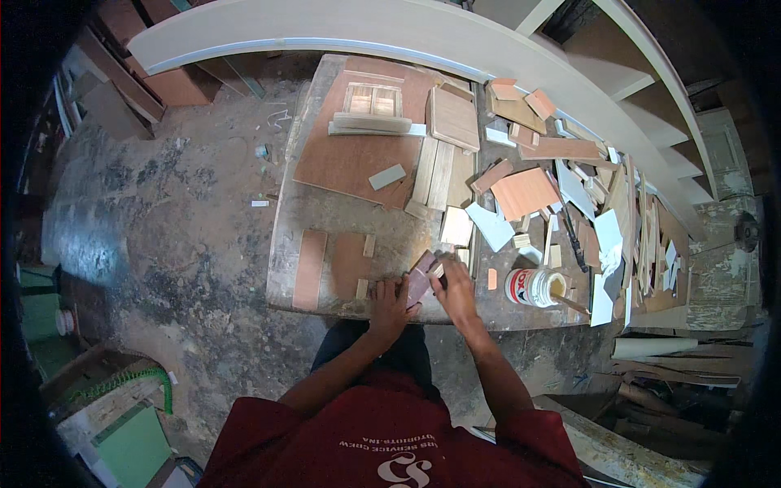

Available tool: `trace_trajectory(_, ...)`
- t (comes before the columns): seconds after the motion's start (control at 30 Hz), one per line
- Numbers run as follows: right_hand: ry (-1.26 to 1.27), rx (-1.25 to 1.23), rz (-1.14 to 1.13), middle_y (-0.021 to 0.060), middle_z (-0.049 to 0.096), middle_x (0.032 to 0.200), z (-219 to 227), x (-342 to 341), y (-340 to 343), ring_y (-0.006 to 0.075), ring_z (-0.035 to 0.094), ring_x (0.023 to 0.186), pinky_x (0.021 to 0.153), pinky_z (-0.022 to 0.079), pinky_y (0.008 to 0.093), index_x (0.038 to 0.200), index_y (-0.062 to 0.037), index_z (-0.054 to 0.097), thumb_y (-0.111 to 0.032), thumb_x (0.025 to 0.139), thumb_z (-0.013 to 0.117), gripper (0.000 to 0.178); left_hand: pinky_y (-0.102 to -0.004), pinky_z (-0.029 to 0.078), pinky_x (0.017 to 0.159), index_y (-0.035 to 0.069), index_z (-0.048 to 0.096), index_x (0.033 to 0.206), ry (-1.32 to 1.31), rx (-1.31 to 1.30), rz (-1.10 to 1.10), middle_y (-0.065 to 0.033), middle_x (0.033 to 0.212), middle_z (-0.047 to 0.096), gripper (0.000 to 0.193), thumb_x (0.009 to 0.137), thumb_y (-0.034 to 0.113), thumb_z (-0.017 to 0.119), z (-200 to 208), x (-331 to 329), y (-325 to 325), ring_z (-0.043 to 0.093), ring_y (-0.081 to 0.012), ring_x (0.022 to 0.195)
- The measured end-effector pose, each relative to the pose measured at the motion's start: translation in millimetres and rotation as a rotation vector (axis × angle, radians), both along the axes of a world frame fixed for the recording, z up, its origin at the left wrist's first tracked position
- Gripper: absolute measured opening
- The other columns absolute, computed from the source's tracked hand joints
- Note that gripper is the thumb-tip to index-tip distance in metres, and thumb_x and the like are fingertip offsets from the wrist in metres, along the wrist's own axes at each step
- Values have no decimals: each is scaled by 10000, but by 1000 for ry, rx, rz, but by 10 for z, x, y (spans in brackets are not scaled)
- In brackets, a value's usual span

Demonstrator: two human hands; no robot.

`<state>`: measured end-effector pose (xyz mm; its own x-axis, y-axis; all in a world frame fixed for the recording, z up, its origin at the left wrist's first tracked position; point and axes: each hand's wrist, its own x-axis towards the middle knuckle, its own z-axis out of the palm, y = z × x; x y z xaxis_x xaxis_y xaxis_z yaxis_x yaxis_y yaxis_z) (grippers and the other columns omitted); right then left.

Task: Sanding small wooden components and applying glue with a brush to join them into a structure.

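Dark reddish-brown laminate piece (420, 278) sits at the near edge of the surface (325, 213), pinned between both hands: the left hand (390, 305) presses flat on its left side, fingers spread, and the right hand (455, 293) closes on a small pale wood block (437, 269) at the piece's upper right corner. Just right of the right hand stands an open glue tub (533, 286) with a stick in it. Farther beyond the hands lie a large brown board (350, 154) and scattered offcuts.
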<state>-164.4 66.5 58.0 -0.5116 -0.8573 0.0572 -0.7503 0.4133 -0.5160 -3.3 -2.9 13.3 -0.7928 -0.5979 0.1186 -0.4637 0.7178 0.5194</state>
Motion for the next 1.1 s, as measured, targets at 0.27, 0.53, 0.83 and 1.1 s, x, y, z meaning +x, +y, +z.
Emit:
trace_trajectory(0.27, 46, -98, 94, 241, 577, 1033, -36, -115, 21, 416, 529, 1010, 902, 440, 450, 1134, 34, 557, -107, 767, 690, 415, -450, 392, 846, 0, 440, 1331, 23, 18, 11, -142, 1083, 455, 765, 730, 383, 716, 2, 5, 11, 448, -319, 987)
trace_trajectory(0.53, 22, -33, 68, 249, 577, 997, 8, -46, 33, 421, 538, 941, 820, 451, 450, 1118, 30, 549, -122, 774, 699, 404, -459, 394, 847, 17, 447, 1331, 18, 40, 11, -133, 1094, 459, 780, 702, 379, 734, -46, 11, 7, 453, -310, 990)
trace_trajectory(0.83, 14, -49, 49, 228, 574, 1075, 18, -93, 1, 404, 525, 1026, 913, 438, 451, 1091, 53, 567, -73, 747, 691, 387, -452, 393, 857, 24, 463, 1308, -5, 8, 17, -130, 1126, 465, 785, 670, 373, 760, -19, 5, 20, 457, -302, 1012)
trace_trajectory(1.1, -7, 1, 46, 242, 561, 1102, -70, 47, 62, 410, 504, 1092, 947, 411, 471, 1116, 54, 550, -73, 743, 686, 416, -474, 376, 871, 11, 454, 1320, -17, 85, 1, -158, 1109, 460, 753, 714, 362, 730, -76, 5, 13, 438, -335, 1012)
